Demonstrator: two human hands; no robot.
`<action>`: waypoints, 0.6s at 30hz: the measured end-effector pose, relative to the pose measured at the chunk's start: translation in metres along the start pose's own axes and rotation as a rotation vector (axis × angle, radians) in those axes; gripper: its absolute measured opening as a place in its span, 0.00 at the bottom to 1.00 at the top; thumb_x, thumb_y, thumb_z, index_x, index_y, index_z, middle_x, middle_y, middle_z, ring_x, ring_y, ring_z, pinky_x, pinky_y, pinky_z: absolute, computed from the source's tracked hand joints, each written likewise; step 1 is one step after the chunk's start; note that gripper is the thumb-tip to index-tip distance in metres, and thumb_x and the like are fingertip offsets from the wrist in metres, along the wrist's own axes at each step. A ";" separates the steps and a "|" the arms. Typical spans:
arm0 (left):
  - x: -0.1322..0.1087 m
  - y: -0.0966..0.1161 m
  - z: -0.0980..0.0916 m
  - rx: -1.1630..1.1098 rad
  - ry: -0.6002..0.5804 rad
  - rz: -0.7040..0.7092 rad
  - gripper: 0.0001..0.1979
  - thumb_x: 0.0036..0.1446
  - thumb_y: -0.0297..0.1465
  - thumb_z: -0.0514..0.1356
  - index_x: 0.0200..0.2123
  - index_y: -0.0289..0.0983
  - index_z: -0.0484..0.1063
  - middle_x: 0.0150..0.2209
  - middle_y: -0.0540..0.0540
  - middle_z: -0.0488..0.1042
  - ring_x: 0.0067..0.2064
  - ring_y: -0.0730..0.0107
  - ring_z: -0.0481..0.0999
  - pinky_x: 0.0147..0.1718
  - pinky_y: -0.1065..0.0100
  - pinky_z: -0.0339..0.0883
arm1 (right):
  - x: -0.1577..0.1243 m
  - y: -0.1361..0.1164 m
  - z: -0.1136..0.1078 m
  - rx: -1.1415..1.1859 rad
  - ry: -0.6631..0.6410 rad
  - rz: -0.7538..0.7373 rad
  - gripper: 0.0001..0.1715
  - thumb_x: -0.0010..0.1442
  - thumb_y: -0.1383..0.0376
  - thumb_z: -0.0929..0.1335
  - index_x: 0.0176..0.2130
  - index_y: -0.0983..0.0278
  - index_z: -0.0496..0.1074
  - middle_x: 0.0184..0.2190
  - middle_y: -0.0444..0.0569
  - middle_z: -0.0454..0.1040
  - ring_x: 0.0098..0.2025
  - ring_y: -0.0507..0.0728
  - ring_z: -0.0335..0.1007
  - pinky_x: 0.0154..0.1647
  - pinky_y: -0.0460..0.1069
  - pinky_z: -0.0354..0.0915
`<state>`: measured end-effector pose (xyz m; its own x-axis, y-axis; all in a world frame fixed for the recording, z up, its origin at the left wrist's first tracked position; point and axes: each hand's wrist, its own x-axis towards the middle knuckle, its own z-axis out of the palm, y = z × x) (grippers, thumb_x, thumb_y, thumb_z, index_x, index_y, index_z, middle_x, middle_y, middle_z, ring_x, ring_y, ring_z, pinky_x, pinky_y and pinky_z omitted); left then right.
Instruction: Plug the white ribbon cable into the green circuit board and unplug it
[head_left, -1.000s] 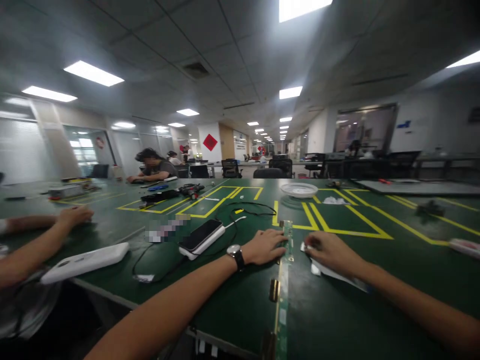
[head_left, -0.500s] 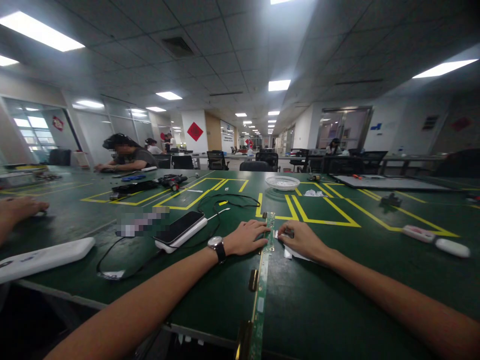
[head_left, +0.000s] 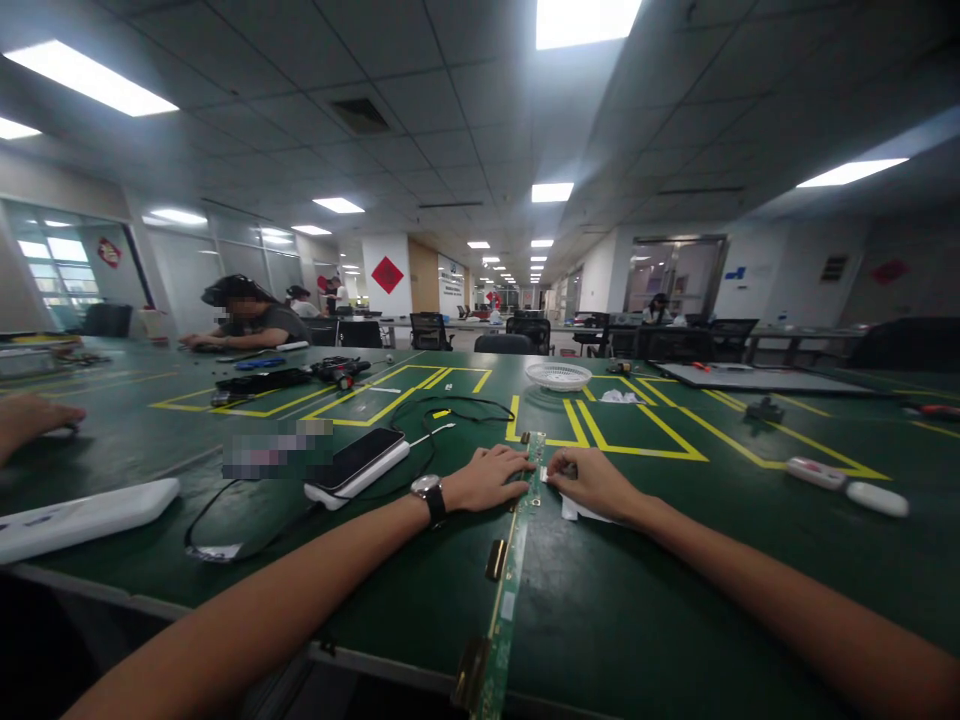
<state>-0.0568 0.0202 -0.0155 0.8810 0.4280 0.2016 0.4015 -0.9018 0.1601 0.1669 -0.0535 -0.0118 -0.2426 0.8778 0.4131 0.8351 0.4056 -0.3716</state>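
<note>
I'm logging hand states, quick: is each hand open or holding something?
Left hand: open, resting against the long green circuit board.
Right hand: closed, seemingly pinching a small white piece beside the board.

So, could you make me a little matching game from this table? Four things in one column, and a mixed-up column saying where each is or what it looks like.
Things
1. board
2. phone
3. basket
4. watch

Descriptions
A. round and white, farther off than the board
B. worn on the left arm
C. black on top, white beneath
D. long and green, touched by the left hand

Right pairs: 1-D, 2-C, 3-A, 4-B
</note>
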 end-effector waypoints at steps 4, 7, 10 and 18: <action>0.001 -0.002 -0.002 0.003 -0.028 0.020 0.20 0.69 0.41 0.49 0.61 0.45 0.62 0.66 0.44 0.59 0.64 0.52 0.57 0.57 0.47 0.55 | 0.002 0.003 -0.002 0.008 -0.019 -0.053 0.06 0.56 0.64 0.69 0.29 0.63 0.70 0.29 0.44 0.75 0.32 0.53 0.69 0.35 0.47 0.61; 0.000 0.000 -0.004 0.015 -0.038 0.044 0.20 0.69 0.40 0.49 0.61 0.45 0.62 0.65 0.42 0.59 0.64 0.51 0.58 0.56 0.47 0.55 | 0.003 0.005 -0.001 0.005 -0.028 -0.063 0.07 0.56 0.63 0.68 0.29 0.63 0.67 0.29 0.44 0.75 0.32 0.53 0.68 0.35 0.47 0.61; -0.001 0.002 -0.005 0.026 -0.030 0.038 0.21 0.69 0.40 0.49 0.61 0.44 0.62 0.65 0.41 0.59 0.63 0.50 0.58 0.55 0.46 0.56 | 0.003 0.008 0.002 0.005 -0.010 -0.067 0.08 0.56 0.63 0.68 0.28 0.63 0.67 0.29 0.43 0.74 0.31 0.53 0.67 0.34 0.47 0.60; 0.000 0.001 0.000 0.018 -0.011 0.029 0.20 0.69 0.39 0.49 0.61 0.43 0.63 0.64 0.41 0.61 0.63 0.52 0.58 0.56 0.45 0.55 | 0.004 0.009 0.007 -0.009 0.007 -0.036 0.06 0.56 0.64 0.68 0.28 0.63 0.69 0.27 0.43 0.72 0.30 0.53 0.66 0.33 0.47 0.61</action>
<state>-0.0566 0.0192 -0.0150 0.8948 0.4014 0.1955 0.3804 -0.9146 0.1371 0.1705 -0.0447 -0.0197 -0.2693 0.8605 0.4324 0.8301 0.4351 -0.3489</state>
